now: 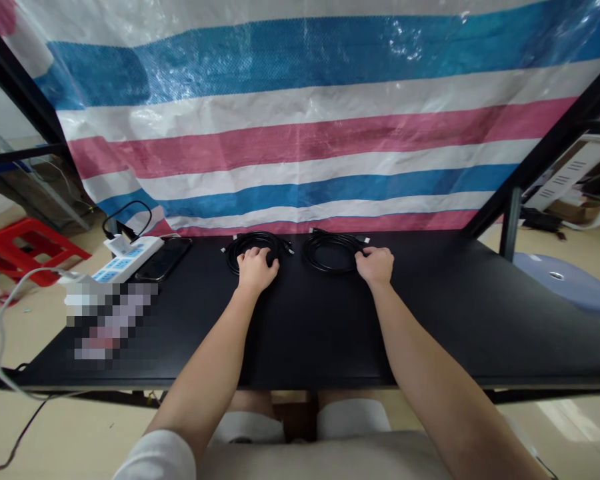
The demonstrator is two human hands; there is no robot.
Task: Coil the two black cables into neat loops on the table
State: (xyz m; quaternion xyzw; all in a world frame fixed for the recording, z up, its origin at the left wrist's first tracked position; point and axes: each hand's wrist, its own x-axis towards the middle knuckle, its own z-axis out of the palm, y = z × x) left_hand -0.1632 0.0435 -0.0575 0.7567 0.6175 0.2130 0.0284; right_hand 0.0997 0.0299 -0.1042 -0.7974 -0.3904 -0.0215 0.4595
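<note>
black table (320, 327) stretched under left hand (255, 268) and right hand (377, 265), striped tarp (300, 127) hung past them, red stool (25, 250) way off left, both half-curled, on left cable (253, 238) and right cable (330, 268) respectively, couldn't tell if they gripped

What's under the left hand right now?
Under the left hand is a coiled black cable; its loops show beyond the fingers, with light connector ends sticking out. Whatever lies directly beneath the palm is covered.
</note>
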